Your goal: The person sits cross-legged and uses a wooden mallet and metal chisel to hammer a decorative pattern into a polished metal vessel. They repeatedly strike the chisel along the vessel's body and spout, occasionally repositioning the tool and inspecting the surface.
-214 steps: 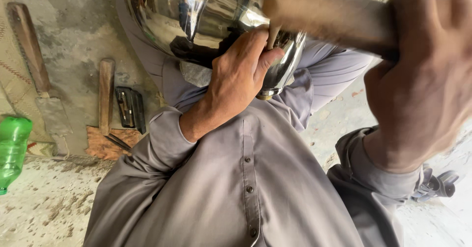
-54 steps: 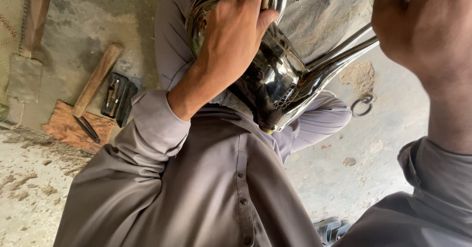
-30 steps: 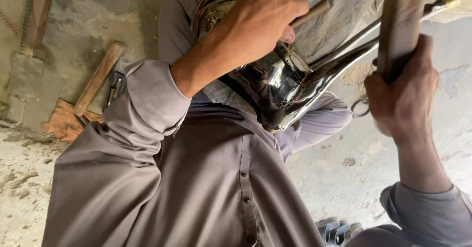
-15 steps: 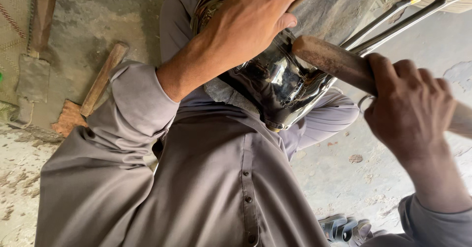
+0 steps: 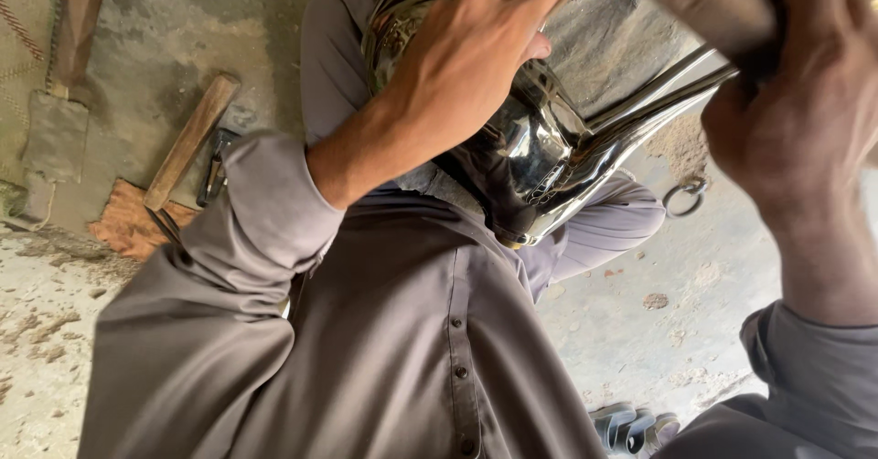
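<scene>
my left hand point(image 5: 462, 75) presses the shiny metal pot point(image 5: 535, 153) at upper centre, while my right hand point(image 5: 791, 112), now raised to upper right, grips a wooden handle point(image 5: 709, 2).

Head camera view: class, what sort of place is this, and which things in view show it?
Probably a small floor-level metal workshop. The left hand steadies a shiny metal vessel, the right hand grips a wooden handle, and a hammer lies on the rough concrete floor.
</scene>
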A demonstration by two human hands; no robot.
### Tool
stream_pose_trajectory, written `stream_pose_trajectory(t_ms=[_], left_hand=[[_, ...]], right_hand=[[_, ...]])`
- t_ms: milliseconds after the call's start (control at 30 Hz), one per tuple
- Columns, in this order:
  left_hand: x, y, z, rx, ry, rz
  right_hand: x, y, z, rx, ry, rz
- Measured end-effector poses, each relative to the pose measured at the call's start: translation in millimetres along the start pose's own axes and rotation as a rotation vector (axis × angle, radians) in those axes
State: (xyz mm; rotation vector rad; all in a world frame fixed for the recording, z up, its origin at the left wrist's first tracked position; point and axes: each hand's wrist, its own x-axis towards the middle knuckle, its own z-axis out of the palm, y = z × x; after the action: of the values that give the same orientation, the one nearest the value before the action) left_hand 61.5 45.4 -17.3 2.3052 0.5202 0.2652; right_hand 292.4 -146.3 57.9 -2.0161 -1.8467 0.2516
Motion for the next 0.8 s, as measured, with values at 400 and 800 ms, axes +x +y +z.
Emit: stream_pose_trajectory(t_ms=[400, 800], left_hand=[[-42.7, 11.3, 9.8, -0.065, 0.495, 0.035], [7.3, -0.7, 5.0, -0.042, 0.061, 0.018]], right_hand=[[10.4, -1.7, -21.1, -0.459, 0.002, -0.239], [19.7, -12.8, -17.3, -0.075, -0.19, 0.243]])
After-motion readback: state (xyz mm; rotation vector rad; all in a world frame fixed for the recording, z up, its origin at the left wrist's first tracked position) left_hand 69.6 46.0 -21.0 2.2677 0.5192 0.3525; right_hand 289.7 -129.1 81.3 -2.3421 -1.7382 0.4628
